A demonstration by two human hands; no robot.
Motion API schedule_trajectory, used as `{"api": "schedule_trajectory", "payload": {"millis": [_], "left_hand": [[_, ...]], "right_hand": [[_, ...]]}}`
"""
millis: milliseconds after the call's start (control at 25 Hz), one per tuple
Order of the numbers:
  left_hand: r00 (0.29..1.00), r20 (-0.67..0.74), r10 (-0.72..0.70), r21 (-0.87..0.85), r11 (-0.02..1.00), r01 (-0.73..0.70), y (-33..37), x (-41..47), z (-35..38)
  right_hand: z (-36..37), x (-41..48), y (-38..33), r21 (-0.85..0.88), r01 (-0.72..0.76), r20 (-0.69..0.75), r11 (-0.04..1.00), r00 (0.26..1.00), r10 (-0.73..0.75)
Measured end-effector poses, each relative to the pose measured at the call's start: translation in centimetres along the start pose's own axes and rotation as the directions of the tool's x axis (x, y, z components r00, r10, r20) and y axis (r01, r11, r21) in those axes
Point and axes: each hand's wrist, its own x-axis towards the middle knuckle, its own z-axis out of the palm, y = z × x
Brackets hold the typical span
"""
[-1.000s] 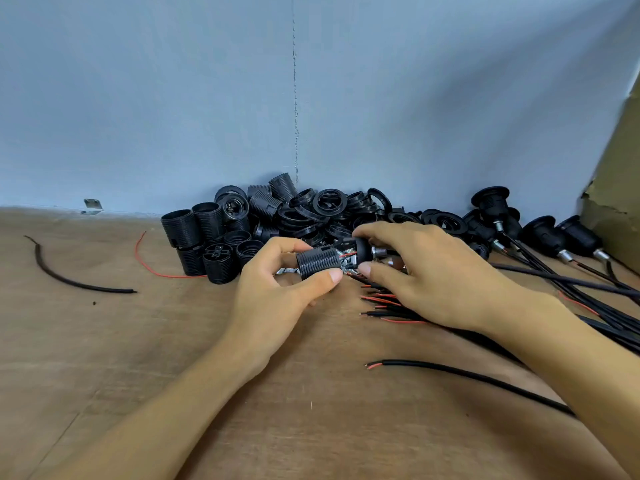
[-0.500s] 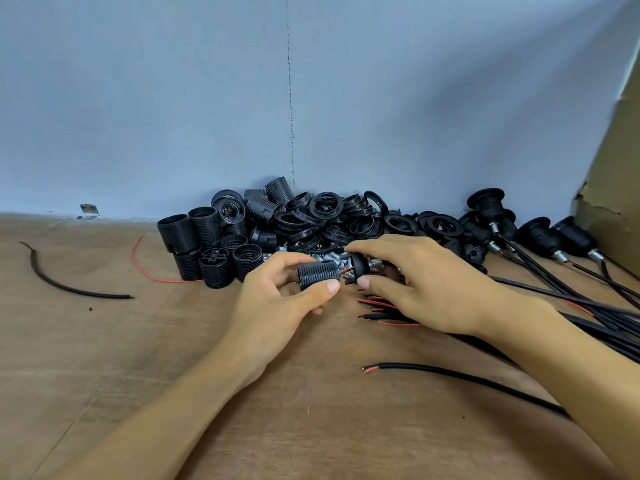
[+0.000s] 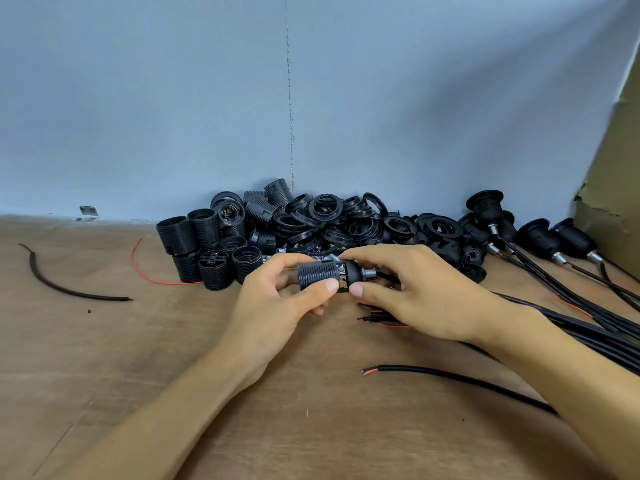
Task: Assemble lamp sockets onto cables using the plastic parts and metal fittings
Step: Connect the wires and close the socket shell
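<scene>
Just above the counter (image 3: 138, 375), fingers of the left hand (image 3: 277, 306) clamp a threaded socket barrel (image 3: 313, 277), while fingers of the right hand (image 3: 415, 296) pinch the domed cap (image 3: 355, 271) with its metal fitting (image 3: 370, 271). Both thumbs cover the seam, so the pieces may be touching. Behind, a pile of loose rings and barrels (image 3: 311, 220) banks against the wall. Finished sockets on cables (image 3: 540, 233) lie to the right, beside cardboard (image 3: 616, 168) cut off by the frame. Bare wood spreads leftward.

Socket parts pile (image 3: 311, 223) behind both hands; cables (image 3: 588, 320) at right.
</scene>
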Motion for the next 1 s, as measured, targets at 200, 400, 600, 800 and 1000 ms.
{"api": "schedule_trajectory", "payload": {"millis": [200, 400, 600, 800, 1000], "left_hand": [[1.000, -0.004, -0.006, -0.006, 1.000, 0.006, 0.1, 0.0, 0.1], [1.000, 0.005, -0.003, 0.017, 1.000, 0.002, 0.2, -0.2, 0.0], [0.998, 0.057, -0.003, 0.233, 0.972, -0.011, 0.5, -0.6, 0.5], [1.000, -0.011, 0.020, 0.330, 0.944, -0.016, 0.9, -1.0, 1.4], [0.995, -0.096, -0.014, 0.340, 0.939, 0.046, 0.8, -0.7, 1.8]], "right_hand": [[1.5, -0.5, 0.3, 0.061, -0.005, -0.136, 0.998, 0.991, 0.014], [1.8, -0.6, 0.4, 0.055, 0.033, -0.183, 0.998, 0.983, -0.022], [2.2, -0.8, -0.2, -0.027, 0.082, -0.136, 0.996, 0.987, -0.085], [3.1, -1.2, -0.9, -0.047, 0.106, -0.174, 0.993, 0.978, -0.113], [4.0, -1.4, -1.3, -0.043, 0.092, -0.230, 0.995, 0.968, -0.100]]}}
